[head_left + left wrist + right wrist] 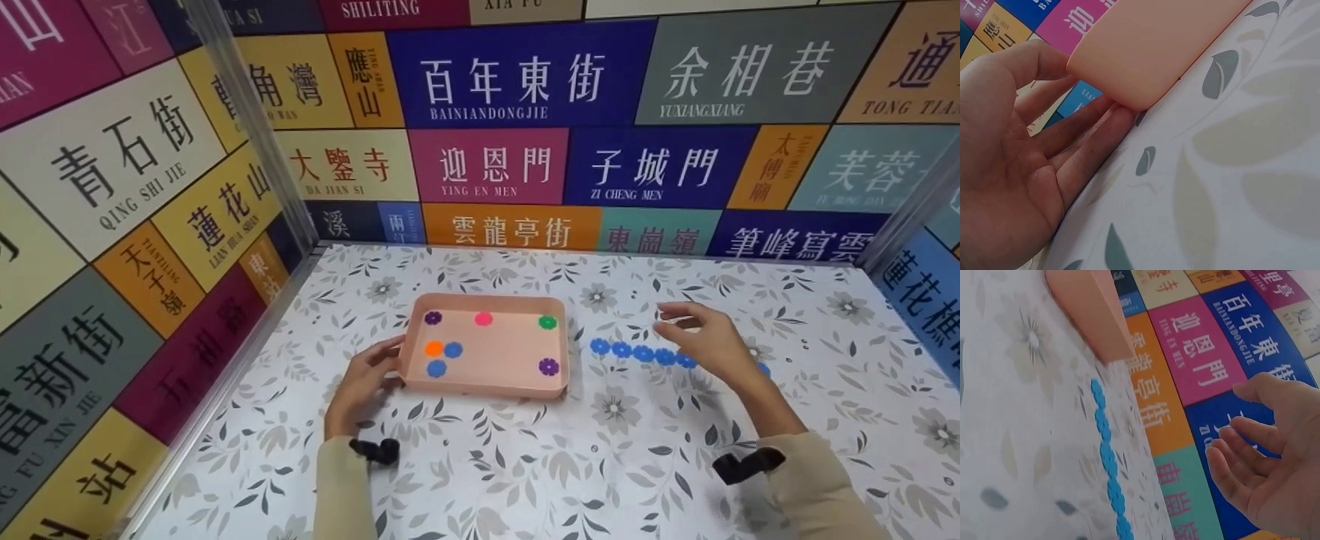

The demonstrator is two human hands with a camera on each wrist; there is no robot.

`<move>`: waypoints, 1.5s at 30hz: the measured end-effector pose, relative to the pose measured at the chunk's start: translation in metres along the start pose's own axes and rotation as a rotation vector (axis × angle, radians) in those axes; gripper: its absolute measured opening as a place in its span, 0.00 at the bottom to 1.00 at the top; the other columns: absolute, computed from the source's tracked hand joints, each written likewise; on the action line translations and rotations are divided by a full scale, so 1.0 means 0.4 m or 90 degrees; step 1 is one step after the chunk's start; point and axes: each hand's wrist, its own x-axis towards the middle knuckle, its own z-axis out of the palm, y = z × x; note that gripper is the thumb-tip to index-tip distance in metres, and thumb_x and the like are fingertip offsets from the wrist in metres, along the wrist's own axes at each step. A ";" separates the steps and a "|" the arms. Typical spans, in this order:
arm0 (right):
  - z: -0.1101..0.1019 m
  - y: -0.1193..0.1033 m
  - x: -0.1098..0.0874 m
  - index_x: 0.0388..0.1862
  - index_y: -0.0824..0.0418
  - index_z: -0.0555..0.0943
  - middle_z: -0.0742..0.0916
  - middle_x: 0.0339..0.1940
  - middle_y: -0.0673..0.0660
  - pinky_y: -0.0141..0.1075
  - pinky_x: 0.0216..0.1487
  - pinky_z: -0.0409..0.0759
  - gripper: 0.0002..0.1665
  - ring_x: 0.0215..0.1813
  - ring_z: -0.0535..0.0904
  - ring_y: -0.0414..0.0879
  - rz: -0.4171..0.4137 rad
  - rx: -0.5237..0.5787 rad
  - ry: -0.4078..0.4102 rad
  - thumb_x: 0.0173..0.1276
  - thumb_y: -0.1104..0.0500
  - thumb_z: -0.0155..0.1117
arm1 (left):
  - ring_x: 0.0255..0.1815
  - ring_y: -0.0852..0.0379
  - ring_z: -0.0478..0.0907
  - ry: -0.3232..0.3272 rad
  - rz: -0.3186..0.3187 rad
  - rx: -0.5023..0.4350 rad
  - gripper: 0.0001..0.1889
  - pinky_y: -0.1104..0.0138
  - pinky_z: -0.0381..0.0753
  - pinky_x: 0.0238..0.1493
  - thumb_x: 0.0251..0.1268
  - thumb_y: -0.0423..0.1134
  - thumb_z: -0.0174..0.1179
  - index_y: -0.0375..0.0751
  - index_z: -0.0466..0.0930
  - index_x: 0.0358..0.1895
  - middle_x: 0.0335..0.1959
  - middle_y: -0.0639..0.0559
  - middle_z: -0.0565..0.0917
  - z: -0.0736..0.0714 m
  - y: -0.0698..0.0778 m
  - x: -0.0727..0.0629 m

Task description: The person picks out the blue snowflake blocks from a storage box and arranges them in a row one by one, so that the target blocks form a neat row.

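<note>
My left hand (366, 379) holds the left side of a shallow peach tray (480, 388). In the left wrist view, one digit touches its rim, with other fingers (1092, 126) against the lower corner. Inside the tray lie several flower-shaped discs, including a pink disc (484, 319), a green disc (547, 322), an orange disc (434, 348) and a purple disc (549, 367). Right of the tray runs a line of blue flower discs (643, 353), edge to edge. Above that line, partly hiding it, is my right hand (705, 341), its bent fingers apart from the thumb and nothing between them.
A floral cloth (487, 465) covers the table. Panels with street-name lettering (517, 82) stand along the back and left sides, meeting the table's edges. Another panel (922, 300) rises at the right. Black bands (748, 465) circle both wrists.
</note>
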 end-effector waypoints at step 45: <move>0.531 -0.258 0.094 0.63 0.61 0.79 0.82 0.60 0.60 0.44 0.51 0.85 0.27 0.57 0.80 0.54 -0.093 0.140 -0.165 0.66 0.55 0.70 | 0.56 0.51 0.81 0.012 0.021 0.000 0.26 0.61 0.86 0.52 0.67 0.35 0.57 0.53 0.76 0.68 0.65 0.44 0.79 0.008 -0.001 0.004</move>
